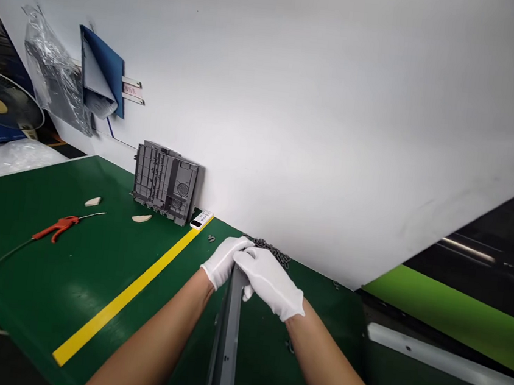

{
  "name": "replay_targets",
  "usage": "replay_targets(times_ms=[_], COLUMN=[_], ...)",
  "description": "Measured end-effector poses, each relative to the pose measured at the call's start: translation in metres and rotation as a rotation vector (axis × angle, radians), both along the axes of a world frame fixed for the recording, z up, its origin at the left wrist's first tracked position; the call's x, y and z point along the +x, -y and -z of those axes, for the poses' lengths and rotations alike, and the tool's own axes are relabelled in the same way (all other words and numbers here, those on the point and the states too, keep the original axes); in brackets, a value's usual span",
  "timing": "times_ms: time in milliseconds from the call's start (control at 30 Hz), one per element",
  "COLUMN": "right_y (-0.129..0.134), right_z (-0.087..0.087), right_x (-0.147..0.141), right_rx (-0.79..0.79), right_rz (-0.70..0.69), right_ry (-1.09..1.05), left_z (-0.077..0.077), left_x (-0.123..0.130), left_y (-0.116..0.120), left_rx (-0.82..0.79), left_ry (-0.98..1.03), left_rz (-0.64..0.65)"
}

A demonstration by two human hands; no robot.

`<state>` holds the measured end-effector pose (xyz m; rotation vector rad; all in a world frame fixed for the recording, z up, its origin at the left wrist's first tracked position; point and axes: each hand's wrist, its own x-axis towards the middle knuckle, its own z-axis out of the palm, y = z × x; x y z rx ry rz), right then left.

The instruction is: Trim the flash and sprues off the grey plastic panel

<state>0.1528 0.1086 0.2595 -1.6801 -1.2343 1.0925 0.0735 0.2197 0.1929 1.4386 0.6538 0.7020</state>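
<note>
Both my hands wear white gloves and meet at the far end of a long grey plastic panel [229, 343], seen nearly edge-on and running toward me. My left hand [223, 260] is closed on the panel's left side at that end, fingertips partly hidden. From the right, my right hand [270, 283] wraps over the same end, its thumb and fingers on the edge. Just beyond the gloves lies a pile of small dark grey clips [273, 250], partly covered by my hands. One loose clip [211, 238] rests left of them on the green tabletop [140, 254].
Grey moulded panels [166, 183] lean against the white wall [320, 113]. A small white device [201, 220] sits at the end of a yellow strip [131, 289]. Left are a red air blow gun [56, 228] with its hose and two pale curved pieces [141, 218]. A fan [0, 101] stands far left.
</note>
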Motion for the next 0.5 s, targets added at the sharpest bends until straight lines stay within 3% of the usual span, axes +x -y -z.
replay_targets(times_ms=[133, 233, 367, 433, 500], right_y=[-0.003, 0.012, 0.083, 0.132, 0.176], right_z=[0.003, -0.004, -0.006, -0.003, 0.0], right_x=[0.005, 0.01, 0.008, 0.0, -0.012], right_rx=[0.023, 0.013, -0.08, -0.239, -0.296], right_rz=[0.002, 0.067, 0.221, 0.114, 0.043], right_ry=[-0.058, -0.006, 0.079, 0.119, 0.15], left_z=[-0.001, -0.003, -0.007, -0.006, -0.006], left_x=[0.006, 0.007, 0.0, -0.002, 0.003], left_y=[0.006, 0.009, 0.004, -0.003, -0.01], left_rx=[-0.182, -0.2, -0.112, -0.09, -0.07], left_ry=[0.061, 0.051, -0.092, -0.147, -0.196], left_rz=[-0.021, -0.016, -0.123, -0.18, -0.22])
